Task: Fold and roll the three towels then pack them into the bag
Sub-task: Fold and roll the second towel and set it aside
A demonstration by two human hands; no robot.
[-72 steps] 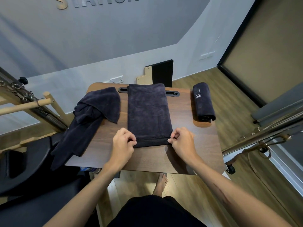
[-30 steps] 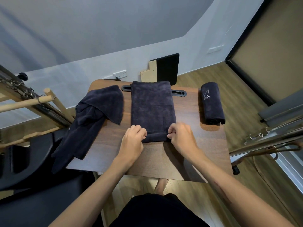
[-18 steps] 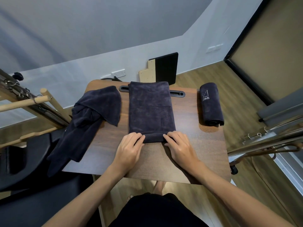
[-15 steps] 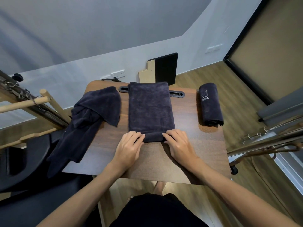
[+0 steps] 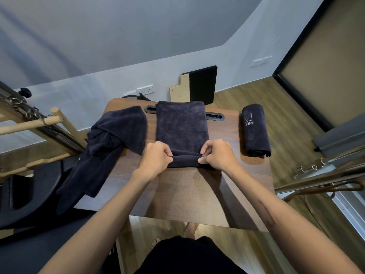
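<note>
A dark navy folded towel (image 5: 181, 127) lies lengthwise in the middle of the wooden table (image 5: 189, 192), its near end turned into a short roll. My left hand (image 5: 156, 158) grips the roll's left end and my right hand (image 5: 218, 154) grips its right end. A second towel, fully rolled (image 5: 255, 130), with a white logo, lies at the table's right edge. A third towel, crumpled (image 5: 110, 143), drapes over the left edge. No bag is in view.
A black slotted handle (image 5: 214, 116) is set in the table's far edge. A wooden bar and metal frame (image 5: 39, 121) stand at the left, above a black padded seat (image 5: 25, 196). Metal rails (image 5: 325, 171) run at the right. A black-and-wood board (image 5: 197, 86) leans on the wall.
The near end of the middle towel has been rolled further away from me. Both hands went from lying flat on the roll to pinching its ends with curled fingers.
</note>
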